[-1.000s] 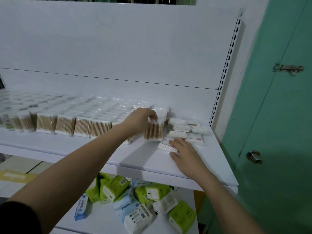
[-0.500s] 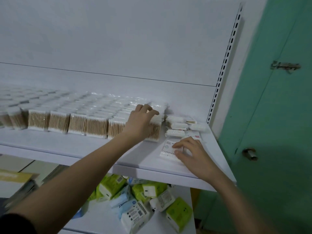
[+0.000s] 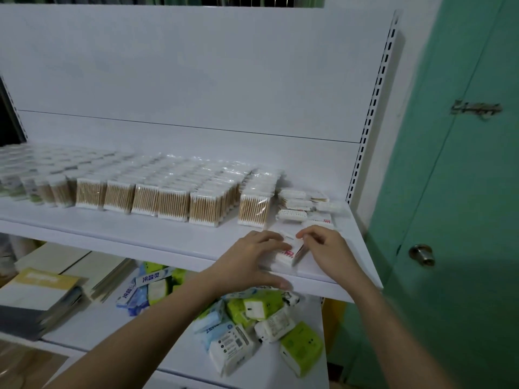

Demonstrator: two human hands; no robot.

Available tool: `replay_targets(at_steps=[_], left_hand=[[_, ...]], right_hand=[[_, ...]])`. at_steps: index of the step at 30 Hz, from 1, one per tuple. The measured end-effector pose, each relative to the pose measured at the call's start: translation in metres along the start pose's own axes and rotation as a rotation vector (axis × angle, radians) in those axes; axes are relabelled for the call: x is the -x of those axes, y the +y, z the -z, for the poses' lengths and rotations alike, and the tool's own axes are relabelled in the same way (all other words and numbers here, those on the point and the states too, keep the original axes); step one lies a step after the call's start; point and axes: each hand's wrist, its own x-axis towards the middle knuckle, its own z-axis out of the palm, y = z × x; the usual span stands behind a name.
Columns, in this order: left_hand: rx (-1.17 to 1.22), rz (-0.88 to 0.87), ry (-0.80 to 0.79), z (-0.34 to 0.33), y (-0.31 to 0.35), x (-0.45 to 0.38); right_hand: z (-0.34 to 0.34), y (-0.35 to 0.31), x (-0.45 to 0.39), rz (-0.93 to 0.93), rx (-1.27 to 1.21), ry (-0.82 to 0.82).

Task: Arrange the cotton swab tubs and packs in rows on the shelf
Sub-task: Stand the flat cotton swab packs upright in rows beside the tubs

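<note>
Left hand: my left hand [image 3: 254, 258] lies at the front right of the shelf [image 3: 157, 234], fingers curled over the left side of a small white pack [image 3: 289, 249], thumb stretched along the shelf's front lip.
Right hand: my right hand [image 3: 327, 248] pinches the same pack from its right side, fingertips [image 3: 304, 234] bent in at its far edge.
White pack: flat on the shelf near the front edge, between the two hands; red print shows on its face; the print is too blurred to read.
Swab packs: clear packs of wooden-stick swabs [image 3: 174, 203] stand upright in rows across the shelf, front to back; the rightmost row [image 3: 254, 210] sits slightly apart from the rest.
Tubs: round tubs [image 3: 33, 189] occupy the far left of the shelf, blurred.
Loose small packs: a heap of flat white packs [image 3: 304, 204] lies at the right end, just beside the rightmost row and behind my hands.
Lower shelf: green and blue tissue packs [image 3: 261, 318] lie in a jumble under the hands.
Surroundings: green door [image 3: 463, 220] to the right, with a round knob [image 3: 421, 254].
</note>
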Motion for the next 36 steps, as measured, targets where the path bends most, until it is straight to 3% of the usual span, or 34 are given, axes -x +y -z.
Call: replay_targets(at_steps=[6,10,14,16,21,28,34,36], left_hand=[[-0.047,-0.056,0.151,0.006,0.012,0.014],[0.008,0.007,0.243,0.031,0.023,0.014],[0.003,0.059,0.265,0.063,0.024,0.008],[-0.001,0.096,0.247,0.074,0.021,0.005],[0.082,0.207,0.233,0.095,0.013,-0.009],[-0.09,0.176,0.022,0.112,-0.005,-0.044],[-0.205,0.179,-0.088,0.098,-0.038,-0.069],[-0.229,0.162,-0.087,0.093,-0.047,-0.075]], right_hand=[[0.005,0.002,0.003,-0.023,-0.127,0.108],[0.008,-0.008,0.012,0.059,-0.225,0.179],[-0.001,-0.021,0.031,0.192,-0.285,-0.029],[-0.008,-0.026,0.035,0.234,-0.257,-0.103],[-0.02,-0.036,0.026,0.234,-0.249,-0.067],[-0.044,-0.048,-0.007,-0.08,-0.355,-0.019],[-0.062,-0.049,-0.028,-0.081,0.02,0.027],[-0.064,-0.053,-0.034,-0.059,0.046,0.092]])
